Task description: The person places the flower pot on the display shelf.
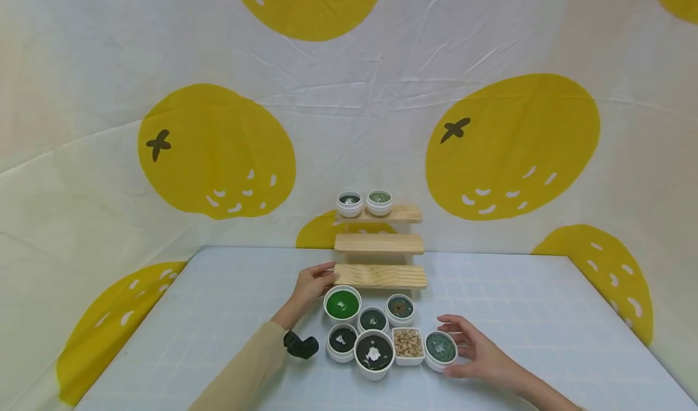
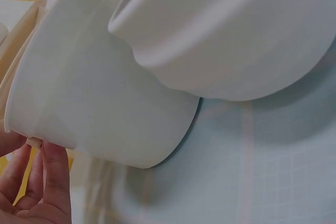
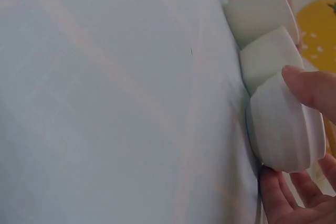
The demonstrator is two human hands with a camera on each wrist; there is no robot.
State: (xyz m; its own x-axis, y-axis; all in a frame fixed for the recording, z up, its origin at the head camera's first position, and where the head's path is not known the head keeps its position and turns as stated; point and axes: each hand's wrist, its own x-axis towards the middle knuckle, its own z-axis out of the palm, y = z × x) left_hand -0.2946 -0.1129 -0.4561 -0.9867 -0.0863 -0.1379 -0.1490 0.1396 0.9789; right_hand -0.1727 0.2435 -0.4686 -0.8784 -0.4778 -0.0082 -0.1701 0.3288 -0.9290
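Note:
My left hand [image 1: 311, 287] pinches the left end of the lowest shelf [image 1: 382, 274] of a three-step wooden stand. In the left wrist view its fingers [image 2: 56, 174] meet at the wood's corner, partly hidden behind a white cup [image 2: 105, 87]. My right hand [image 1: 477, 353] holds a small round white pot [image 1: 441, 348] with grey-green contents, thumb at the near side and fingers round the far right side. In the right wrist view that ribbed pot [image 3: 286, 124] sits on the tabletop between thumb and fingers. A square white dish of brown bits [image 1: 408, 344] is just left of it.
Two small pots, one dark [image 1: 349, 203] and one pale green [image 1: 379, 202], stand on the top shelf. Before the stand are a cup with green contents [image 1: 342, 304], a large dark-filled cup [image 1: 374, 356] and several smaller pots. A printed cloth [image 1: 360, 126] hangs behind the table.

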